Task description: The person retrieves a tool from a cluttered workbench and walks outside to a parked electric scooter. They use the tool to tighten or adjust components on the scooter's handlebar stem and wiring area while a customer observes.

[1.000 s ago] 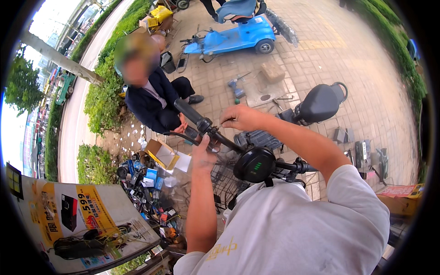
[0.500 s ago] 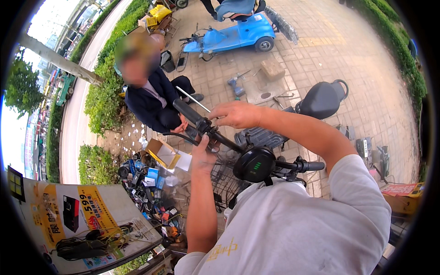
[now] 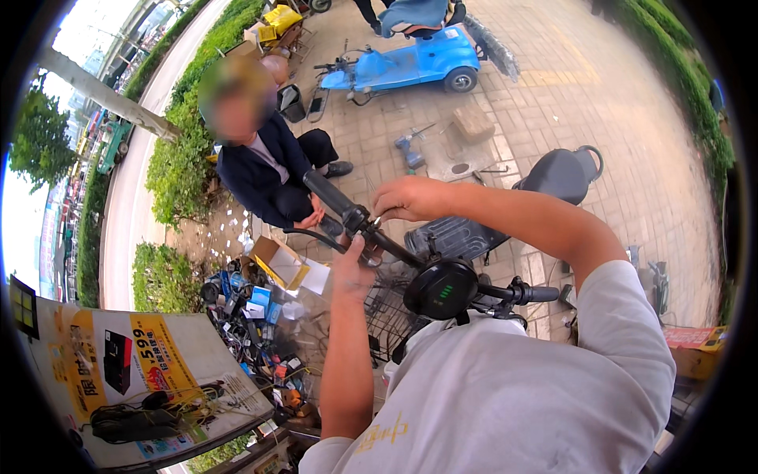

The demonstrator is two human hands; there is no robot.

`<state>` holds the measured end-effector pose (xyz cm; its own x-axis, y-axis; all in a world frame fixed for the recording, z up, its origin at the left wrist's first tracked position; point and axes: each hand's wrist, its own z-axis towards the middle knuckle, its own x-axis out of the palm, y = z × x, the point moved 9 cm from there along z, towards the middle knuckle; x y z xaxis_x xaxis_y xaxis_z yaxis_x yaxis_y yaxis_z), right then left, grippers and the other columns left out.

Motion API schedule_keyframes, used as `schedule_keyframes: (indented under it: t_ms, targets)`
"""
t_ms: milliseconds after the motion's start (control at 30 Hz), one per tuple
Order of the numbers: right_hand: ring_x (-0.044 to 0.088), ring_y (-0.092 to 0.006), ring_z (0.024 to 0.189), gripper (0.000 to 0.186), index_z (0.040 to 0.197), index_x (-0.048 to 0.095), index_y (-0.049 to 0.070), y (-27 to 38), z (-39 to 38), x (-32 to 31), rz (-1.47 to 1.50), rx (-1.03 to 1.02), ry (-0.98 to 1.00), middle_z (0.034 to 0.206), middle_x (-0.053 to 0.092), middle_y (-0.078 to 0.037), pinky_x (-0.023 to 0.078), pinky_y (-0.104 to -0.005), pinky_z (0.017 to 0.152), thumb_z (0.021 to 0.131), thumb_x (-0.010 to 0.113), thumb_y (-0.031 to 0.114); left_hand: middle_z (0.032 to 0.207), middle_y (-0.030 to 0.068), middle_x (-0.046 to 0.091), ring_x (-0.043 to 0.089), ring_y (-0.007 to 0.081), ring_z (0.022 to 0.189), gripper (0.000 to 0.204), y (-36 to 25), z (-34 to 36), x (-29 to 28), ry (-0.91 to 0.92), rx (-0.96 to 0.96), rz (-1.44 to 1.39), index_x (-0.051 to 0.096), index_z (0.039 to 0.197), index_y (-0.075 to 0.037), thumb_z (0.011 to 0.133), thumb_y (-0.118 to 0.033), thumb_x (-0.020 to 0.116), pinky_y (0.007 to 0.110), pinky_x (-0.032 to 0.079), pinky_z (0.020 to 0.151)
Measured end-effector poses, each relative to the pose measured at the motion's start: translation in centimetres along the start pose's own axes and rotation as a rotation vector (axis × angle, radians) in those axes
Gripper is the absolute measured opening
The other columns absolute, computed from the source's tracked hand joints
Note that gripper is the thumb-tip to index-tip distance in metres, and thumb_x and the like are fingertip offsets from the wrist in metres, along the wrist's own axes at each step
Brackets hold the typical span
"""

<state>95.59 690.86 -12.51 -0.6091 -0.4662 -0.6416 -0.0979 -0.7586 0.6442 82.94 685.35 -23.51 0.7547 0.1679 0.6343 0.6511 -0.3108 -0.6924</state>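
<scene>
My left hand [image 3: 351,268] is closed on the underside of the left handlebar fitting [image 3: 357,220], its thumb raised beside the brake lever. Just right of the black grip [image 3: 327,189], my right hand [image 3: 407,199] is pinched at the fitting, with a small metallic piece at the fingertips that I cannot make out. The bar belongs to an electric scooter with a round display [image 3: 440,289], a wire basket [image 3: 395,312], a grey footboard [image 3: 450,237] and a black seat [image 3: 553,178].
A person in dark clothes [image 3: 257,174] squats just left. Boxes and jumbled parts [image 3: 253,300] lie at lower left beside a poster-covered panel [image 3: 118,371]. A blue scooter [image 3: 395,71], a drill [image 3: 410,150] and a block [image 3: 472,122] are on the paving. Hedges [image 3: 695,103] line both sides.
Half a second ago a long thin silver rod pointed up-left from my right hand; now it is not visible. My right hand's fingertips have come down onto the fitting.
</scene>
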Motion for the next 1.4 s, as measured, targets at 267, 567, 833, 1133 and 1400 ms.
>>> schedule_keyframes:
  t_ms: [267,567,833,1133,1400]
  targets:
    - [0.061,-0.0295,0.087,0.018,0.095,0.063,0.006,0.9,-0.8,0.0,-0.096,-0.113,-0.122,0.101,0.061,-0.008,0.051,-0.0374,0.072,0.078,0.068,0.007,0.101,0.0053,0.063,0.060,0.0182,0.090,0.032,0.0,0.1,0.1,0.011,-0.009,-0.009,0.055,0.116,-0.010,0.085,-0.009,0.063,0.034,0.046,0.070]
    - [0.061,-0.0305,0.092,0.020,0.096,0.062,0.006,0.6,-0.9,0.5,-0.058,-0.077,-0.137,0.108,0.060,-0.009,0.051,-0.0383,0.075,0.077,0.067,0.005,0.102,0.0038,0.062,0.060,0.0176,0.091,0.032,0.2,0.2,0.1,0.030,-0.011,-0.035,0.055,0.117,-0.011,0.086,-0.008,0.063,0.034,0.048,0.074]
    - [0.048,-0.0326,0.118,0.057,0.124,0.048,0.010,-1.9,-1.4,1.7,-0.064,0.052,-0.201,0.138,0.043,-0.011,0.042,-0.0422,0.095,0.070,0.054,-0.009,0.101,0.0037,0.062,0.060,0.0197,0.094,0.032,0.4,0.0,-0.1,0.011,-0.030,-0.054,0.054,0.117,-0.011,0.086,-0.008,0.062,0.038,0.048,0.083]
    - [0.049,-0.0294,0.117,0.060,0.124,0.048,0.010,-6.1,1.4,2.7,-0.243,0.171,-0.257,0.135,0.047,-0.009,0.039,-0.0415,0.094,0.066,0.052,-0.007,0.106,0.0059,0.061,0.058,0.0213,0.097,0.036,0.5,0.3,-0.6,0.007,-0.002,-0.082,0.053,0.119,-0.009,0.085,-0.005,0.063,0.039,0.047,0.088]
    - [0.063,-0.0312,0.090,0.051,0.117,0.059,0.007,-8.9,-5.2,5.7,0.094,0.610,0.008,0.105,0.065,-0.013,0.048,-0.0405,0.079,0.067,0.058,0.009,0.095,0.0053,0.063,0.061,0.0170,0.083,0.033,-0.1,0.0,0.2,-0.049,0.050,0.005,0.056,0.114,-0.008,0.084,-0.016,0.067,0.031,0.049,0.067]
